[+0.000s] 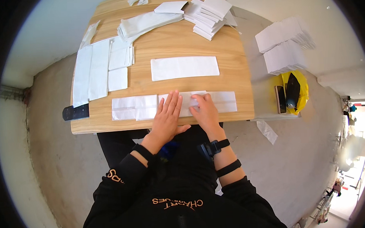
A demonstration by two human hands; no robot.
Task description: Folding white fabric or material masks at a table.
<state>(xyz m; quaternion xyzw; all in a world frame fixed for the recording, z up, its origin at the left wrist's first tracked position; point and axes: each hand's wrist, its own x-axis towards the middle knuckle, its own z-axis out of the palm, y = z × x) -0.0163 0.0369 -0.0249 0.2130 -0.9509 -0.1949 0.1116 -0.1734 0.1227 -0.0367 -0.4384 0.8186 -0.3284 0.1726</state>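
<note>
A long, flat white strip (145, 107), paper-like and in overlapping layers, lies along the near edge of the wooden table. My left hand (169, 113) rests flat on its middle, fingers stretched out and thumb spread to the side. Beside it, my right hand (206, 111) is on the strip's right half with its fingers curled inward; whatever they grip, if anything, is hidden. Just beyond both hands lies another white rectangular piece (184, 68), flat and untouched.
The wooden table (144, 89) bears white flat pieces (99, 68) at left, a long white pile (150, 23) and stacked white boxes (210, 15) at the back. Right of it stand more white stacks (283, 44), a yellow bag (302, 96) and a phone-like dark object (280, 99).
</note>
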